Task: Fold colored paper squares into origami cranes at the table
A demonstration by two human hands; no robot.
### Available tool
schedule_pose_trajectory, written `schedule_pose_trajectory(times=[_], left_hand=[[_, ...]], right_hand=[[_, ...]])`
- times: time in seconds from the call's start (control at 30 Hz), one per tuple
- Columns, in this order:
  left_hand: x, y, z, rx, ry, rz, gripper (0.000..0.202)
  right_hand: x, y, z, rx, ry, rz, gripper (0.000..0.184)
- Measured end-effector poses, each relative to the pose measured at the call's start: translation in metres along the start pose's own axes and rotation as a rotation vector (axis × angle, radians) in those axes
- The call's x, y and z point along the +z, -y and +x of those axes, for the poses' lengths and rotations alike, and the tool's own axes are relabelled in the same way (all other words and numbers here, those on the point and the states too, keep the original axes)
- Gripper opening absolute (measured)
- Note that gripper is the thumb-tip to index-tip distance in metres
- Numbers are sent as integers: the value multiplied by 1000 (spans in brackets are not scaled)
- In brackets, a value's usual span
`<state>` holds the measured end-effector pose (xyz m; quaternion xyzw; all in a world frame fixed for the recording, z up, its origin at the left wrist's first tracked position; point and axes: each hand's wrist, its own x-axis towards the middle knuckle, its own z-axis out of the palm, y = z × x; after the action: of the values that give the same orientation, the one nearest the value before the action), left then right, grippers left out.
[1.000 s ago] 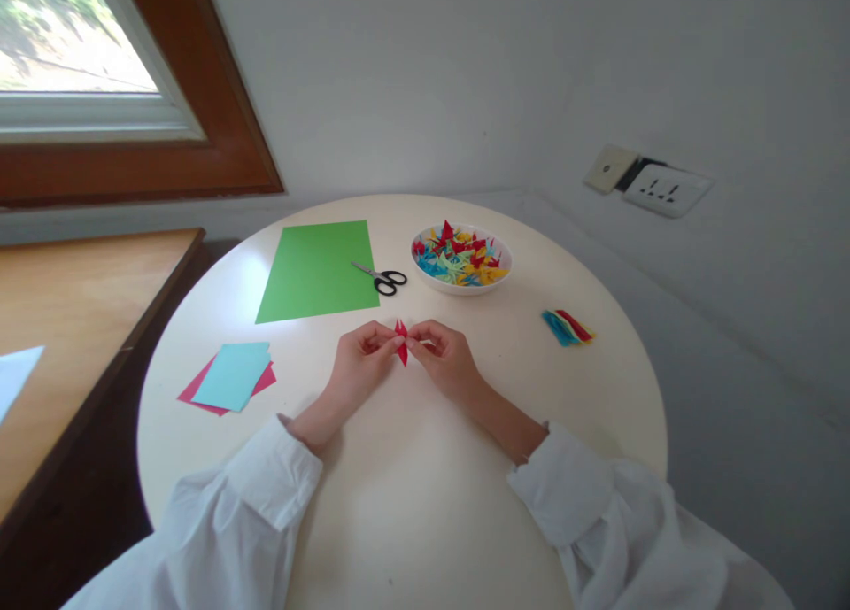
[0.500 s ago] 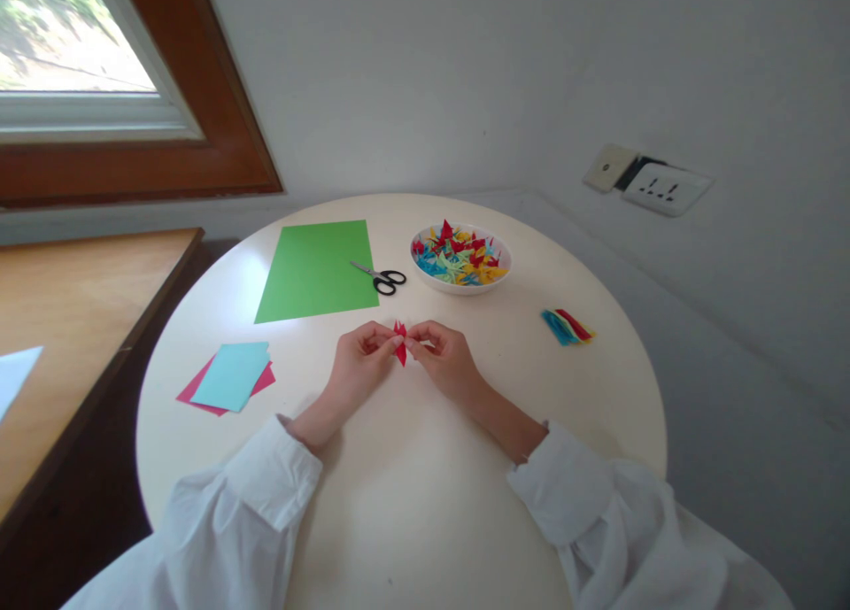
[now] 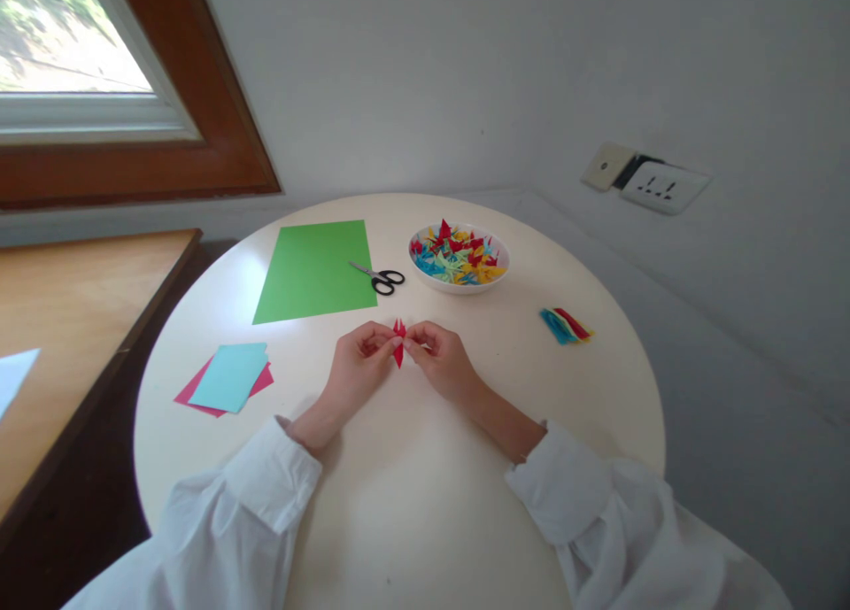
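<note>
Between my two hands is a small piece of folded red paper (image 3: 399,355), with two narrow points upward and one wider point downward. My left hand (image 3: 360,358) pinches its left side between thumb and fingers. From the right, my right hand (image 3: 444,355) pinches it the same way. The fingertips cover the paper's middle, so its inner folds are hidden. Just beyond the hands lie scissors (image 3: 383,281) with black handles, their blades over a green sheet (image 3: 312,269). A white bowl (image 3: 458,287) full of colourful folded paper cranes stands behind my right hand.
Light blue paper (image 3: 229,378) lies over pink paper (image 3: 189,390) at the left of the round white table (image 3: 425,504). Several folded strips (image 3: 564,326) in blue, red and yellow rest at the right. A wooden table (image 3: 86,300) stands at the left; walls border the back and right.
My hands keep their pinch on the folded red paper, which has tilted very slightly. The whole view has shifted a little; nothing else has moved.
</note>
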<state>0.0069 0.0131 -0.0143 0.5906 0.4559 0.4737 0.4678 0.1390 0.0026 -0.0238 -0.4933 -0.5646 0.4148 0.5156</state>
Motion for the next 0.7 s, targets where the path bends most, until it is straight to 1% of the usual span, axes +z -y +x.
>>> schedule_pose_trajectory(times=[0.17,0.3,0.5,0.6,0.7], left_hand=[[0,-1,0,18,14,-42,17],[0,1,0,33,24,-62,20],[1,4,-2,40,86,-39,16],[1,2,-4,50,125,-8,12],[1,2,-5,83,140,24,10]], right_hand=[[-1,2,0,15,4,21,10],[-1,3,-1,14,3,31,15],[1,-3,1,29,-87,123,27],[1,-5,2,34,-87,144,34],[0,-4,2,42,-70,96,26]])
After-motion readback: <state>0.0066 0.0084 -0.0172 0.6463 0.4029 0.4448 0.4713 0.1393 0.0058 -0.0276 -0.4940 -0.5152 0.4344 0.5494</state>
